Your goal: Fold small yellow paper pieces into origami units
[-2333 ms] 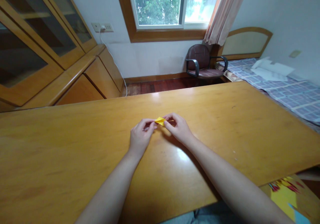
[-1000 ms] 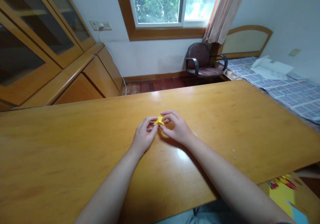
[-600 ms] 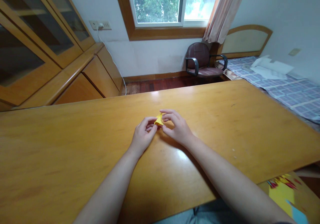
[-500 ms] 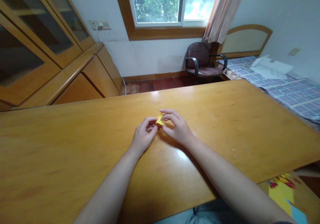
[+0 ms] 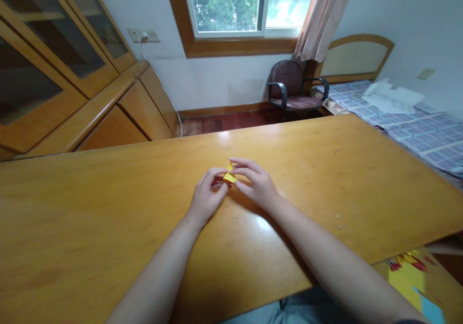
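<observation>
A small folded piece of yellow paper (image 5: 229, 175) is held just above the middle of a wide wooden table (image 5: 108, 208). My left hand (image 5: 207, 196) pinches its left side with thumb and forefinger. My right hand (image 5: 255, 184) pinches its right side, fingers curled over the top. Most of the paper is hidden between my fingertips.
Wooden cabinets with glass doors (image 5: 54, 59) line the left wall. A dark office chair (image 5: 289, 85) stands under the window beyond the table. A bed with a checked cover (image 5: 415, 126) lies at right. Coloured paper (image 5: 412, 276) shows below the table's near right edge.
The yellow paper has gone from lying flat and wide between my hands to a smaller, more upright shape. Both hands have drawn closer together and stayed in the same spot.
</observation>
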Available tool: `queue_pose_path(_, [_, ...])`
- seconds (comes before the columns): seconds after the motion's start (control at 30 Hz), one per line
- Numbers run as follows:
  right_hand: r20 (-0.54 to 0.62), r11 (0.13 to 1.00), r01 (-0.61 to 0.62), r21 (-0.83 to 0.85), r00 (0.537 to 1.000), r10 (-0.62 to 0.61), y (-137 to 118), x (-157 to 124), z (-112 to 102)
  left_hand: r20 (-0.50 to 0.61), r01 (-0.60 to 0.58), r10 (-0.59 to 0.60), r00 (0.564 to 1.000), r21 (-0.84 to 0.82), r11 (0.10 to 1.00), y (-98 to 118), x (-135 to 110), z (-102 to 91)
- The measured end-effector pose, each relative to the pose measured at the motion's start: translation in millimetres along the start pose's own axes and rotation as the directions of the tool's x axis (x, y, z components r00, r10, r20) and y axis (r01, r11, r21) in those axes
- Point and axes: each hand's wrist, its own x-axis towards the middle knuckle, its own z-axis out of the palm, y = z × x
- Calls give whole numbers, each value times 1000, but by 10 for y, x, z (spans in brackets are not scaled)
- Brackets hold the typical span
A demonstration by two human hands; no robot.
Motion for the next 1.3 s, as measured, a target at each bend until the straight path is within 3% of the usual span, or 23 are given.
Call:
queue_pose_path(0.3, [-12,997,-70,45,997,70,26,-10,16,-23,38,-42,999,-166,985,71,19,12])
queue_pose_path(0.5, [-50,998,-64,5,997,64,15,3,15,-21,52,-57,998,-188,981,58,25,18])
queue_pose_path(1.3, [21,986,-167,27,986,166,11,-4,22,-51,40,-41,998,-26,999,73,41,-12])
